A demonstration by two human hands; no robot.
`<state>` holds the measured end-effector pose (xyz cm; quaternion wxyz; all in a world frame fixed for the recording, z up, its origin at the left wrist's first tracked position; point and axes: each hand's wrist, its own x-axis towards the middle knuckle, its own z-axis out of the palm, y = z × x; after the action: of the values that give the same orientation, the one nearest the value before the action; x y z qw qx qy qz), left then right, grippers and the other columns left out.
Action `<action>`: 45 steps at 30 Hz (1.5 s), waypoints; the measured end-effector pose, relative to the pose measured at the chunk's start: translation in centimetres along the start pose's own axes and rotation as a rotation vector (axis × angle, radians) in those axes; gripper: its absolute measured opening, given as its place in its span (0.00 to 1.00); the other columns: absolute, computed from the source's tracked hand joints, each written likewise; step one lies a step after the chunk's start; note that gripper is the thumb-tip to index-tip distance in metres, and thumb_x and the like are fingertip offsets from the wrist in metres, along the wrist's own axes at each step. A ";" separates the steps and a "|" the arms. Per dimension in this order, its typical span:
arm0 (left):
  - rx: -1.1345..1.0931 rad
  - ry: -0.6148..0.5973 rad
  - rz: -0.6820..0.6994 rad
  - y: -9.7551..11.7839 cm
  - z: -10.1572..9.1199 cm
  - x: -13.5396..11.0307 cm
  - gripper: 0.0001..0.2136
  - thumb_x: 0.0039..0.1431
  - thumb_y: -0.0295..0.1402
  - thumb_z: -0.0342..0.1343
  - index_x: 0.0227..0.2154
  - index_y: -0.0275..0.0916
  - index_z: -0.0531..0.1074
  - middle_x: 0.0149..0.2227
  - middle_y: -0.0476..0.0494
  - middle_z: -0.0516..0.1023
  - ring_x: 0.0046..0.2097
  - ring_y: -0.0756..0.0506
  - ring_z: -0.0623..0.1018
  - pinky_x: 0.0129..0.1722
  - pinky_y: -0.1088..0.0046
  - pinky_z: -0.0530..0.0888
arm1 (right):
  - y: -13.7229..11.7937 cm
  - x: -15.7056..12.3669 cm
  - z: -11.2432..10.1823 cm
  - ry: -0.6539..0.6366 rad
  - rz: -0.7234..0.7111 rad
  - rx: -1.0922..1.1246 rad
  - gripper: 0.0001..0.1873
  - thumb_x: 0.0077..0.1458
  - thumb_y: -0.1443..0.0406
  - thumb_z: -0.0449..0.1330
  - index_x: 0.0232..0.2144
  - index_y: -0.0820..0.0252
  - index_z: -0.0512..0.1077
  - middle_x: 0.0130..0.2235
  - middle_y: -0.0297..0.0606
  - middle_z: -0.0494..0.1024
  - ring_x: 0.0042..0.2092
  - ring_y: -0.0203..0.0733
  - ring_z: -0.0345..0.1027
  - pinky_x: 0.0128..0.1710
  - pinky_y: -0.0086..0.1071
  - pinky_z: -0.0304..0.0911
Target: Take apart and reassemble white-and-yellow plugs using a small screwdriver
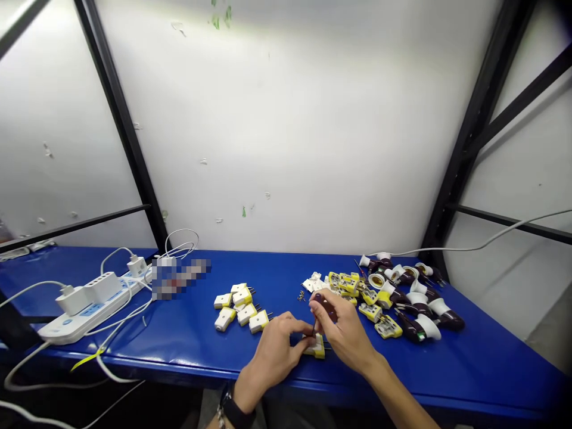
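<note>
My right hand (343, 326) is closed around the dark handle of a screwdriver (324, 302), whose shaft points down. Under its tip, a white and yellow plug (318, 348) lies on the blue table near the front edge, its pins toward the right. My left hand (281, 344) is closed on the plug from the left, with fingertips beside the screwdriver's shaft; these fingers partly cover the plug. Just beyond my hands are small loose screws (301, 295) and a heap of white plug covers (314, 282).
Several closed white and yellow plugs (242, 297) lie to the left. Opened yellow plug halves (370, 312) and dark lamp holders with white collars (416, 302) crowd the right. A white power strip (80, 322) with cables sits far left. Black shelf posts (460, 143) stand at the sides.
</note>
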<state>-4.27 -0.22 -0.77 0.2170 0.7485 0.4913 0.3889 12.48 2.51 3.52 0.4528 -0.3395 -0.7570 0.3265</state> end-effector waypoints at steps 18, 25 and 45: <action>-0.082 0.018 0.100 0.0 0.9 0.4 0.08 0.61 0.26 0.54 0.30 0.38 0.78 0.32 0.46 0.81 0.34 0.46 0.78 0.35 0.75 0.72 | 0.2 0.0 0.1 0.010 -0.010 -0.035 0.08 0.61 0.61 0.60 0.33 0.59 0.74 0.27 0.33 0.76 0.26 0.36 0.68 0.26 0.29 0.62; -0.055 0.053 0.092 0.0 1.0 0.3 0.10 0.62 0.27 0.53 0.27 0.38 0.78 0.27 0.47 0.80 0.28 0.48 0.76 0.31 0.76 0.69 | 0.3 -0.1 0.0 0.010 -0.004 0.057 0.13 0.62 0.59 0.60 0.46 0.57 0.74 0.36 0.36 0.81 0.27 0.36 0.70 0.27 0.30 0.65; 0.097 -0.054 0.097 0.2 0.1 0.0 0.14 0.61 0.22 0.50 0.32 0.41 0.80 0.32 0.46 0.84 0.33 0.45 0.80 0.32 0.74 0.66 | -0.1 -0.3 0.1 0.114 -0.031 -0.092 0.06 0.55 0.62 0.65 0.32 0.58 0.75 0.29 0.34 0.79 0.25 0.35 0.66 0.25 0.29 0.60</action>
<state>-4.07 -0.32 -0.71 0.1746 0.7914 0.4665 0.3544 12.49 2.23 3.40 0.4843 -0.3662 -0.7493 0.2646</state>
